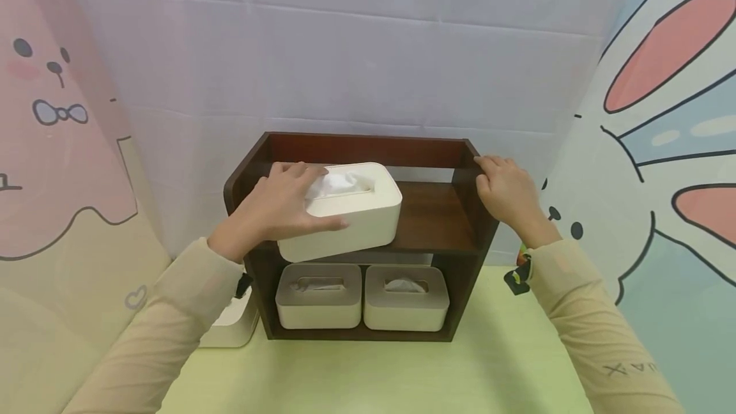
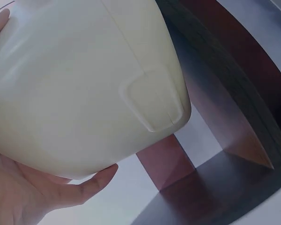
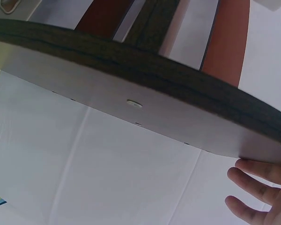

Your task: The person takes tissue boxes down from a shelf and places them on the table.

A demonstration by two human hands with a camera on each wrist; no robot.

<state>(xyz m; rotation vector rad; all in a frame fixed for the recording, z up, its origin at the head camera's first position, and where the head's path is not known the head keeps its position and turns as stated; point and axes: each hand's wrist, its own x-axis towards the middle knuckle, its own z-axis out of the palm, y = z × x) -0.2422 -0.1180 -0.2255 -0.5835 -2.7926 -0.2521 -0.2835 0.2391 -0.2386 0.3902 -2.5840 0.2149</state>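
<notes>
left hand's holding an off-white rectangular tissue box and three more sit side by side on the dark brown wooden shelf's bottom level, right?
Not three: the head view shows two off-white rectangular tissue boxes side by side on the bottom level of the dark brown wooden shelf. The left hand does hold another box.

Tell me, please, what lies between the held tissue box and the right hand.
In the head view, a bare stretch of upper shelf and the right side panel lie between the tissue box and right hand.
</notes>
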